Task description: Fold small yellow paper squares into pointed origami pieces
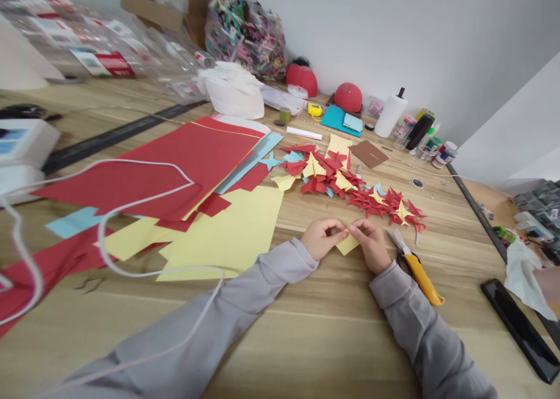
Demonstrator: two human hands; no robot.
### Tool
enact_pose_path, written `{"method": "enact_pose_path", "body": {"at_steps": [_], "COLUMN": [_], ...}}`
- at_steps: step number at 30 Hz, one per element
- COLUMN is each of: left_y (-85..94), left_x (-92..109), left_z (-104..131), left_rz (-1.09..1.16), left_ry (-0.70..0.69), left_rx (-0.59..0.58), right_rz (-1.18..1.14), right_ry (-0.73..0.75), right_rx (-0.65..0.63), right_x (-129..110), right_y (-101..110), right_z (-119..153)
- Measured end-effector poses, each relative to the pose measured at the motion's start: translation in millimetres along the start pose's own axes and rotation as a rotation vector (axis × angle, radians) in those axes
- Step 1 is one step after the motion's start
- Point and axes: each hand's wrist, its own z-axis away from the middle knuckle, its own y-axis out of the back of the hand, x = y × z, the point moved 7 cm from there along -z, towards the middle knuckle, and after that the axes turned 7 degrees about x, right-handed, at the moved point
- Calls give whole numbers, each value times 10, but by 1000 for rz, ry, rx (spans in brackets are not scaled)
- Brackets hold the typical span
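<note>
Between my two hands is a small yellow paper piece (pixel 347 245), its lower corner pointing down. My left hand (pixel 322 237) pinches its upper left edge with thumb and fingers, and my right hand (pixel 370 244) pinches it from the right; the fingertips almost meet. Beyond the hands lies a pile of folded red paper stars (pixel 330 174) mixed with some yellow and light blue ones. Large red sheets (pixel 175 165) and a yellow sheet (pixel 236 230) spread to the left of my left hand. A yellow-handled utility knife (pixel 422 276) rests beside my right sleeve.
A white cable (pixel 161 273) crosses the left side and my left sleeve. At the right edge lies a black elongated object (pixel 518 329). Along the wall stand a white bottle (pixel 391 116), small jars, red pincushions (pixel 348 97) and a bag of colourful pieces (pixel 245 37).
</note>
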Motion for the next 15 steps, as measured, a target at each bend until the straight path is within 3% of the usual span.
{"method": "enact_pose_path", "body": {"at_steps": [5,15], "left_y": [24,61], "left_x": [-50,-33], "left_z": [-11,-16], "left_rz": [56,69], "left_ry": [69,47], "left_rx": [31,72], "right_rz": [-12,-1], "right_ry": [-1,-3], "right_rx": [-13,12], "right_x": [2,4], "right_y": [-7,6], "right_z": [7,3]}}
